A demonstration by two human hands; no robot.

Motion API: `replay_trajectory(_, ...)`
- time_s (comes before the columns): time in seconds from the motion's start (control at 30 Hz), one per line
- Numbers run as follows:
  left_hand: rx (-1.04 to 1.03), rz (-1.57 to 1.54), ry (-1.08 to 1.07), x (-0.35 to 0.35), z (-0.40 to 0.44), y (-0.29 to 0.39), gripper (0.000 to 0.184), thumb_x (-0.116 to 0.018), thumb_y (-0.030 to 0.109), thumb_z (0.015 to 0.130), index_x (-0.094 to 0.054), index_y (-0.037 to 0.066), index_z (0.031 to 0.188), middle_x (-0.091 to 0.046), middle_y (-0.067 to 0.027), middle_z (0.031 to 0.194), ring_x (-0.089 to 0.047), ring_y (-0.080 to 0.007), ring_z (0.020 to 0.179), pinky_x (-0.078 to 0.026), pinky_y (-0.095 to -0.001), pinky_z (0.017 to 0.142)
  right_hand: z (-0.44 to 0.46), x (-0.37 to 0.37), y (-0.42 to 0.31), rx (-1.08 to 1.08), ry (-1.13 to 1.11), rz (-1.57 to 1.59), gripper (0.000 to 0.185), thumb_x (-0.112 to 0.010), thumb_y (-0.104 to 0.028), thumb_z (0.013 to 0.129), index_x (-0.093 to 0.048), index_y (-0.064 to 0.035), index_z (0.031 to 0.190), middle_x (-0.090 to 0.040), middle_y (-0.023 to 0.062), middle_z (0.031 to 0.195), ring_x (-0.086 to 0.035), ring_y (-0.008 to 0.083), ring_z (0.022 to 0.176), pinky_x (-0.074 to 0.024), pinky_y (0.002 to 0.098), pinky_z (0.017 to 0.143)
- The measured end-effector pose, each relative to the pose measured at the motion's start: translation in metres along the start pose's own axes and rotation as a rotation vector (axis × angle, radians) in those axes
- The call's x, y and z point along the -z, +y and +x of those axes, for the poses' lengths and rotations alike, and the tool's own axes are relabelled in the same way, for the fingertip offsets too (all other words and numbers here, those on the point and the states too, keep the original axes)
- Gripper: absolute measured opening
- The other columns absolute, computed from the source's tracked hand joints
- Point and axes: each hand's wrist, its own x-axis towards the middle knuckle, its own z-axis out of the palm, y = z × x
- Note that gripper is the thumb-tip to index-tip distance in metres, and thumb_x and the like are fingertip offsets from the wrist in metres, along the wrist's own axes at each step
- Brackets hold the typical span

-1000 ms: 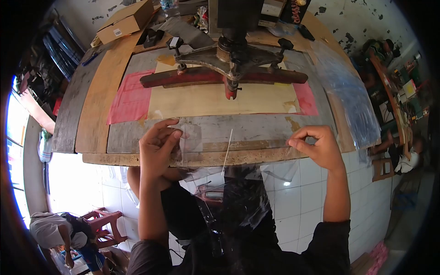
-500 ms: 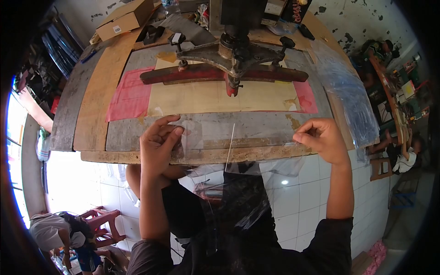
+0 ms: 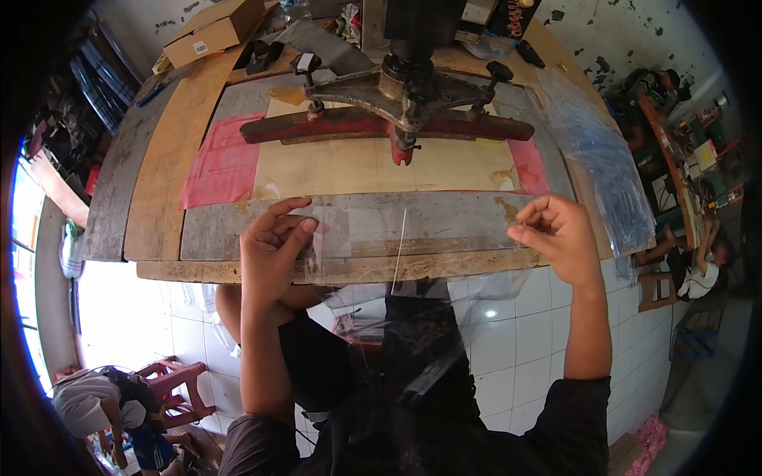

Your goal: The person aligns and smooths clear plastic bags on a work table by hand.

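Observation:
A thin clear plastic sheet (image 3: 337, 246) stretches between my two hands and sags over my lap, with a pale straight line running down its middle. On the left, my left hand (image 3: 274, 246) is closed, pinching one side of the sheet between thumb and fingers. My right hand (image 3: 559, 234) has its thumb and fingertips close together at the opposite side; the film there is hard to see. Beyond the sheet stands a press with a long red-brown bar (image 3: 333, 127). Under the bar lies a cream sheet (image 3: 341, 168) over pink cloth (image 3: 218, 166).
The worktable's wooden front edge (image 3: 214, 271) runs just beneath my hands. A stack of clear plastic (image 3: 607, 170) lies on the right side. A cardboard box (image 3: 210, 40) sits at the back left. Other people are at the far right and lower left, near a red stool (image 3: 178, 389).
The fingers of my right hand have lifted slightly from the thumb. The sheet's hanging folds have shifted a little. My left hand keeps nearly the same place.

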Motion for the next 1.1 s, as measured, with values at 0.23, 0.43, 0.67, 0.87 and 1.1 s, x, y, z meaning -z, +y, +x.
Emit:
replay_trajectory(0.23, 0.009, 0.014, 0.015, -0.002, 0.0, 0.001, 0.031, -0.074, 0.001, 0.101, -0.069, -0.003, 0.131, -0.078, -0.0042, 0.092, -0.066, -0.0029, 0.079, -0.05, -0.0178, 0.069, -0.003, 0.002, -0.004, 0.035, 0.02, 0.008, 0.018, -0.084, -0.002, 0.092, -0.068, 0.0011, 0.098, -0.073, 0.0044, 0.086, -0.066, 0.0085, 0.077, -0.0522, 0.024, 0.071)
replay_trajectory(0.43, 0.024, 0.021, 0.021, -0.002, 0.0, 0.002, 0.031, -0.074, 0.002, 0.1, -0.069, -0.003, 0.131, -0.078, -0.0036, 0.09, -0.064, -0.0025, 0.076, -0.049, -0.0179, 0.066, -0.003, 0.005, 0.001, 0.047, 0.018, 0.073, 0.022, -0.083, -0.002, 0.093, -0.065, 0.0004, 0.105, -0.074, 0.0053, 0.089, -0.067, 0.0091, 0.081, -0.0528, 0.0247, 0.075)
replay_trajectory(0.67, 0.009, 0.018, 0.027, -0.002, 0.0, 0.0, 0.032, -0.075, 0.003, 0.1, -0.069, -0.002, 0.131, -0.078, -0.0034, 0.091, -0.064, -0.0026, 0.076, -0.049, -0.0183, 0.067, -0.002, 0.004, 0.002, 0.053, 0.024, 0.088, 0.019, -0.075, 0.0, 0.097, -0.064, 0.0003, 0.113, -0.077, 0.0083, 0.095, -0.069, 0.0098, 0.086, -0.0532, 0.0256, 0.08)
replay_trajectory(0.87, -0.037, 0.069, 0.05, -0.007, -0.001, -0.005, 0.033, -0.073, 0.004, 0.101, -0.067, -0.001, 0.133, -0.079, -0.0068, 0.092, -0.063, -0.0044, 0.07, -0.05, -0.0206, 0.061, -0.002, -0.009, 0.008, 0.02, 0.15, -0.016, 0.024, -0.074, -0.001, 0.097, -0.064, -0.0006, 0.118, -0.078, 0.0062, 0.095, -0.068, 0.0082, 0.084, -0.0525, 0.0257, 0.079)
replay_trajectory(1.1, -0.196, 0.36, 0.104, -0.018, 0.009, 0.007, 0.034, -0.075, 0.004, 0.097, -0.069, 0.005, 0.131, -0.074, -0.0042, 0.085, -0.063, -0.0084, 0.069, -0.051, -0.0269, 0.065, 0.035, -0.015, 0.02, 0.082, 0.26, -0.15, 0.022, -0.076, 0.0, 0.094, -0.065, 0.0007, 0.113, -0.075, 0.0049, 0.088, -0.066, 0.0082, 0.079, -0.0523, 0.0262, 0.074)
